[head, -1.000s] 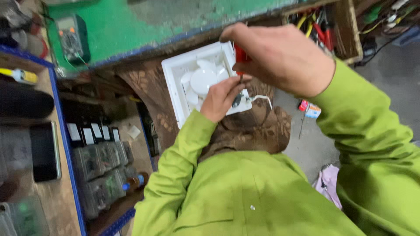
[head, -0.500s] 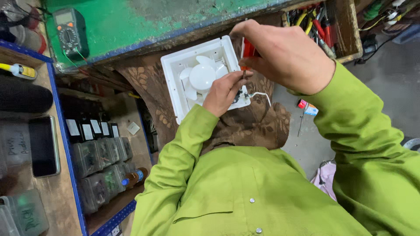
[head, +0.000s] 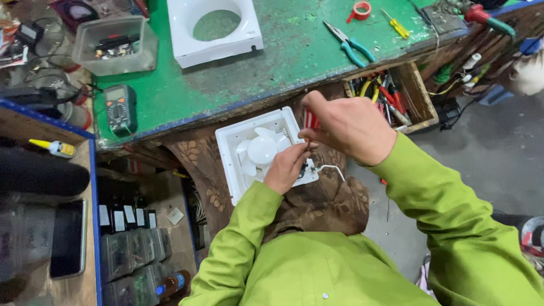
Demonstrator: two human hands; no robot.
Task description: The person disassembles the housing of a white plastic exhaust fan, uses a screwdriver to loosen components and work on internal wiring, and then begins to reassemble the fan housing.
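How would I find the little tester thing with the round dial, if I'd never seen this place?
Start at the big green workbench. Go to its left front edge, just below the clear plastic tub. The dark green multimeter lies flat there, the only thing with a small grey screen above a round dial.
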